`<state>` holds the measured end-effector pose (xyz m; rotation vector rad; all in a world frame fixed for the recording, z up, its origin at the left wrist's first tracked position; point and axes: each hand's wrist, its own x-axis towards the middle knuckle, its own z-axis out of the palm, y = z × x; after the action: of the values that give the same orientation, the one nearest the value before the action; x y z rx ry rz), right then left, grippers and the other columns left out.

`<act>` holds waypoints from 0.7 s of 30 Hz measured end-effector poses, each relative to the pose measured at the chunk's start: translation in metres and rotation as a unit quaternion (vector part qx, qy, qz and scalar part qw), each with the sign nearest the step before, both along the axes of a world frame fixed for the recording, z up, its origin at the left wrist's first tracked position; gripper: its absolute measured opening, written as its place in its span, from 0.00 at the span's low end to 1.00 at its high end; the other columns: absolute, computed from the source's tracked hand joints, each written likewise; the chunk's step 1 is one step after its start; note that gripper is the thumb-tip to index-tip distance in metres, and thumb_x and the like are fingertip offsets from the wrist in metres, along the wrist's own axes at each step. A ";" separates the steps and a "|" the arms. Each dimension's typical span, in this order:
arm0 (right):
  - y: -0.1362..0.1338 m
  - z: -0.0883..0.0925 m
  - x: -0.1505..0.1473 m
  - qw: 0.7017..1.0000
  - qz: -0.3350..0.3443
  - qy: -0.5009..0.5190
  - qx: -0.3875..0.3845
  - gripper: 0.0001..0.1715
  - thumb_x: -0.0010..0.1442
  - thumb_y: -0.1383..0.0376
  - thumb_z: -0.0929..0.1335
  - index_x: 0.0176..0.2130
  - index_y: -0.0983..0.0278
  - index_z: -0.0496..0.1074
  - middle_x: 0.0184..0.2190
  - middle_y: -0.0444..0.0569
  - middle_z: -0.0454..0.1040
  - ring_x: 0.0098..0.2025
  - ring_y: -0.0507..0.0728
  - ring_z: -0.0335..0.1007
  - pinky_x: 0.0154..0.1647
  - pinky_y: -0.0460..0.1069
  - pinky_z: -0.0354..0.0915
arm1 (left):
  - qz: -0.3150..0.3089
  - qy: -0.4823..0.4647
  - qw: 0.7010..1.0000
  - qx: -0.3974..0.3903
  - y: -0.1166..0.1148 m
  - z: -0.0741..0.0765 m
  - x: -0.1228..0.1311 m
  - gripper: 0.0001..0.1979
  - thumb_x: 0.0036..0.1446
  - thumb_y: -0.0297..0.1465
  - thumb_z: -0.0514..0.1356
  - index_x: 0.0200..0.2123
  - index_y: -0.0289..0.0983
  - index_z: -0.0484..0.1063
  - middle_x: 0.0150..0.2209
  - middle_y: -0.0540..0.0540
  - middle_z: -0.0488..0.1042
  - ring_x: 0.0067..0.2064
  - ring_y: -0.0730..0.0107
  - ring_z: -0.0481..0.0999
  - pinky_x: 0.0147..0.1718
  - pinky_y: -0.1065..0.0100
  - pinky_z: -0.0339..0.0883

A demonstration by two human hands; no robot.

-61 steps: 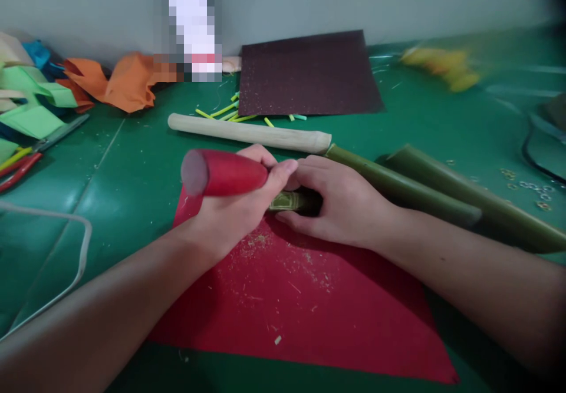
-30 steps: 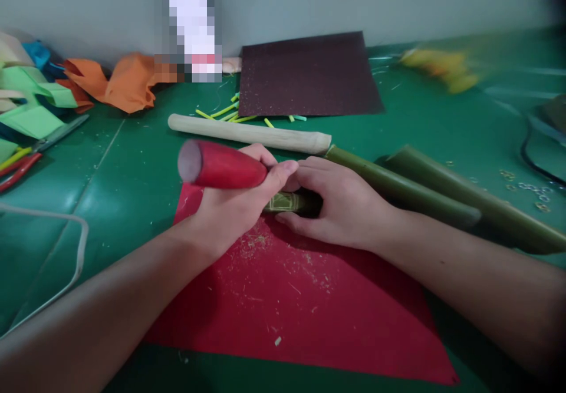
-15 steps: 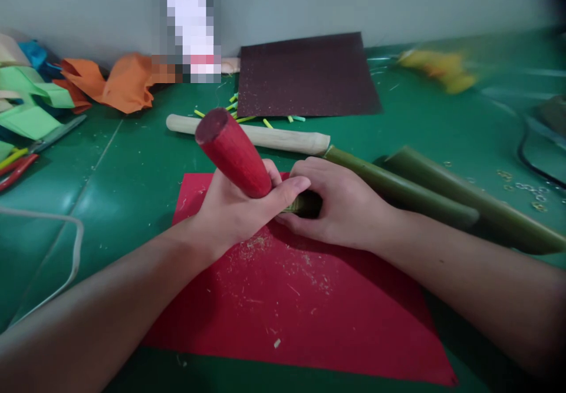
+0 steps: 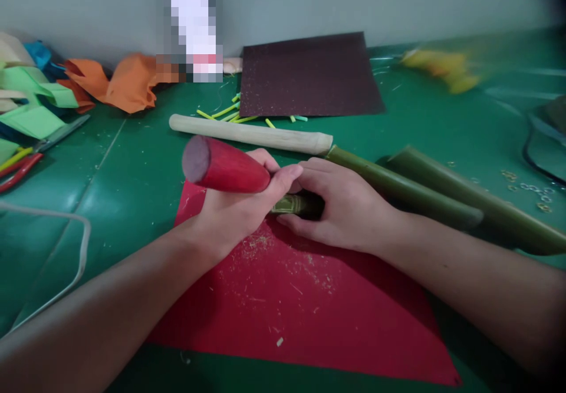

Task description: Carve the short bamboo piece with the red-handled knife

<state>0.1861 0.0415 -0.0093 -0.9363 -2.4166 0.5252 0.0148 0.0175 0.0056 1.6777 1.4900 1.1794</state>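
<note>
My left hand (image 4: 241,207) is closed round a tool with a thick red handle (image 4: 230,166); the handle leans to the left, its flat end facing up and left, and the working end is hidden. Beside it my right hand (image 4: 340,201) grips a short green bamboo piece (image 4: 289,204) with pale carved lines on its surface. The thumb of my left hand reaches close to the fingers of my right hand. Under both hands lies a red sheet (image 4: 309,316) sprinkled with fine pale shavings.
A peeled pale stick (image 4: 252,135) and green bamboo lengths (image 4: 407,187) lie behind my hands. Farther back are a dark sheet (image 4: 309,81) and yellow-green bits. Red-handled scissors (image 4: 22,172), orange cloth (image 4: 132,83) and a white cable (image 4: 84,240) are at left; small rings (image 4: 535,188) at right.
The red handle has tipped down to the left, turned by my left hand. More of the carved bamboo surface shows between my hands. My right hand keeps its grip.
</note>
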 end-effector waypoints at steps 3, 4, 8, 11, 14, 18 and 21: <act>0.000 0.001 0.000 1.000 -0.002 0.002 -0.010 0.13 0.52 0.60 0.70 0.36 0.66 0.74 0.32 0.51 0.74 0.35 0.58 0.68 0.37 0.52 0.64 | 0.001 -0.027 1.000 0.011 0.000 -0.002 -0.001 0.15 0.54 0.38 0.66 0.21 0.39 0.69 0.21 0.53 0.70 0.25 0.76 0.70 0.25 0.74 0.68; 0.001 0.001 0.000 1.000 -0.002 0.005 -0.015 0.12 0.52 0.60 0.70 0.35 0.66 0.74 0.32 0.51 0.74 0.35 0.58 0.68 0.37 0.52 0.64 | 0.001 -0.040 0.999 0.011 -0.001 -0.003 -0.001 0.15 0.54 0.38 0.66 0.20 0.39 0.69 0.21 0.53 0.71 0.24 0.76 0.70 0.24 0.74 0.68; 0.002 -0.001 0.000 1.000 -0.005 0.019 -0.011 0.09 0.52 0.60 0.71 0.32 0.64 0.71 0.29 0.48 0.72 0.33 0.56 0.66 0.35 0.51 0.62 | 0.001 -0.062 0.998 0.003 -0.003 -0.006 -0.001 0.15 0.52 0.40 0.67 0.21 0.39 0.69 0.21 0.53 0.71 0.24 0.75 0.71 0.24 0.73 0.68; 0.002 -0.002 0.000 1.000 -0.007 0.017 0.000 0.11 0.51 0.61 0.71 0.29 0.62 0.65 0.27 0.44 0.67 0.30 0.54 0.62 0.33 0.49 0.59 | -0.030 -0.061 0.998 -0.008 -0.003 -0.004 -0.001 0.15 0.52 0.37 0.67 0.20 0.39 0.68 0.20 0.54 0.69 0.24 0.76 0.70 0.23 0.74 0.68; 0.002 -0.002 -0.001 1.000 -0.008 0.014 0.006 0.14 0.51 0.62 0.71 0.27 0.61 0.61 0.25 0.43 0.64 0.28 0.52 0.58 0.31 0.49 0.57 | -0.055 -0.077 0.995 -0.023 -0.004 -0.002 0.000 0.15 0.53 0.36 0.67 0.20 0.39 0.68 0.20 0.54 0.69 0.24 0.78 0.68 0.23 0.75 0.68; 0.002 -0.002 -0.001 1.000 -0.002 0.017 0.012 0.09 0.51 0.62 0.70 0.29 0.62 0.66 0.27 0.45 0.68 0.30 0.54 0.61 0.33 0.50 0.59 | -0.016 -0.090 0.996 -0.017 -0.005 -0.001 0.000 0.14 0.53 0.37 0.67 0.22 0.39 0.69 0.22 0.54 0.71 0.26 0.78 0.71 0.27 0.76 0.71; 0.002 -0.001 0.000 1.000 -0.003 0.011 0.000 0.09 0.52 0.61 0.70 0.32 0.63 0.70 0.30 0.48 0.72 0.33 0.56 0.66 0.36 0.51 0.62 | 0.007 -0.025 1.000 -0.008 -0.003 -0.001 -0.001 0.14 0.54 0.39 0.67 0.21 0.39 0.70 0.23 0.53 0.72 0.26 0.76 0.71 0.28 0.74 0.71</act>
<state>0.1858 0.0435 -0.0102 -0.9322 -2.3944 0.5303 0.0142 0.0142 0.0045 1.6194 1.4789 1.2044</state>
